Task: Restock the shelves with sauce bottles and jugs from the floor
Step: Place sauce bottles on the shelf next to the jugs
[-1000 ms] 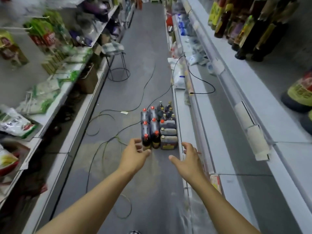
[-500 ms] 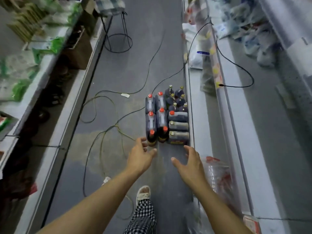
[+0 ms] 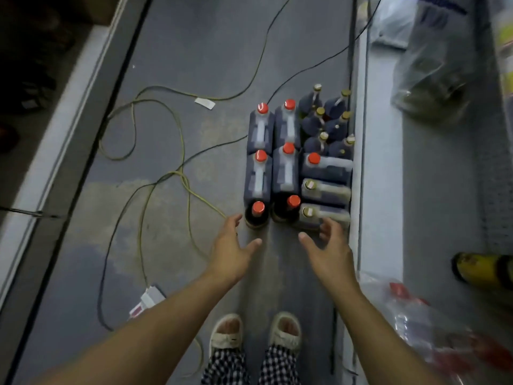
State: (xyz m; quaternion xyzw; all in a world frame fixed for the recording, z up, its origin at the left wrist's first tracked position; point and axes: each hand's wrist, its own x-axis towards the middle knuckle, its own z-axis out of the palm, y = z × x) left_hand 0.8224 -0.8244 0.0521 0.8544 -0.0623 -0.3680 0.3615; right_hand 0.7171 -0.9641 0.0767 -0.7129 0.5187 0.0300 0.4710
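A block of dark sauce containers stands on the grey aisle floor beside the right shelf base. It holds several red-capped jugs (image 3: 258, 176), two round red-capped bottles (image 3: 257, 215) at the near edge, pale-capped jugs (image 3: 324, 191) lying sideways, and several slim gold-capped bottles (image 3: 326, 126) at the back. My left hand (image 3: 234, 250) hovers with spread fingers just short of the near left round bottle, holding nothing. With fingers relaxed, my right hand (image 3: 327, 250) reaches to the nearest pale-capped jug (image 3: 323, 215), fingertips at its near edge.
Yellow and black cables (image 3: 166, 173) loop over the floor to the left of the bottles. A white power strip (image 3: 147, 300) lies near my left forearm. The right lower shelf (image 3: 388, 190) carries plastic bags and a yellow-labelled bottle (image 3: 483, 269). My feet in slippers stand below.
The view has tipped down from the aisle to the floor. Both hands have come closer to the near row of bottles, the right one now reaching the nearest jug.
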